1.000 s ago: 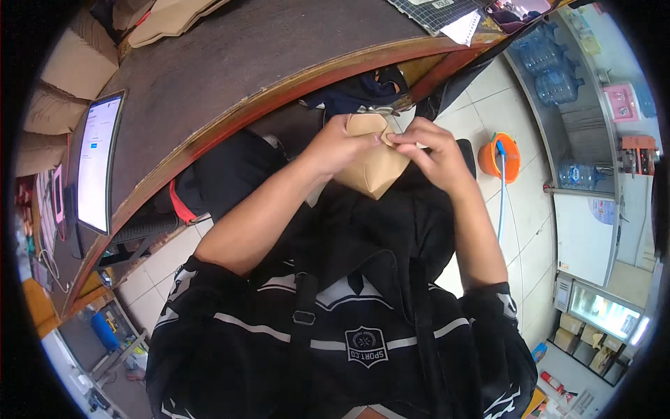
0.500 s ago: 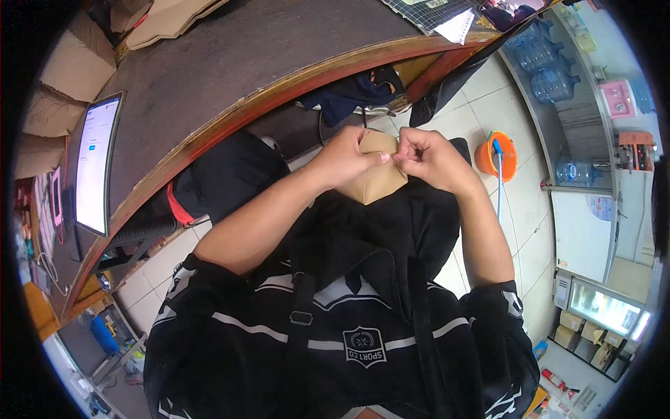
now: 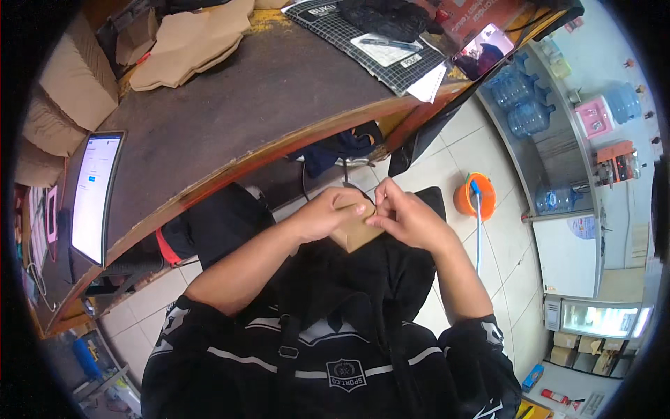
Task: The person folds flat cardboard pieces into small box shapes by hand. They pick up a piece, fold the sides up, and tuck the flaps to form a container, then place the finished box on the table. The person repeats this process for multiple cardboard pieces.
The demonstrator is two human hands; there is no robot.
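Held over my lap is a small brown paperboard box with creased, angled sides. My left hand grips its left side, the thumb lying across the top. On the opposite side, my right hand has its fingers bent in a pinch at the box's upper right edge. What lies under those right fingertips is mostly hidden. Both hands are close together, just short of the desk's near edge.
Ahead is a dark desk bearing flat cardboard pieces, a lit screen, a cutting mat and a phone. An orange bucket stands on the floor at right, near shelved water jugs.
The view has tilted up, so more of the desk shows and the hands sit lower in the picture. Both hands still hold the box, which appears slightly turned.
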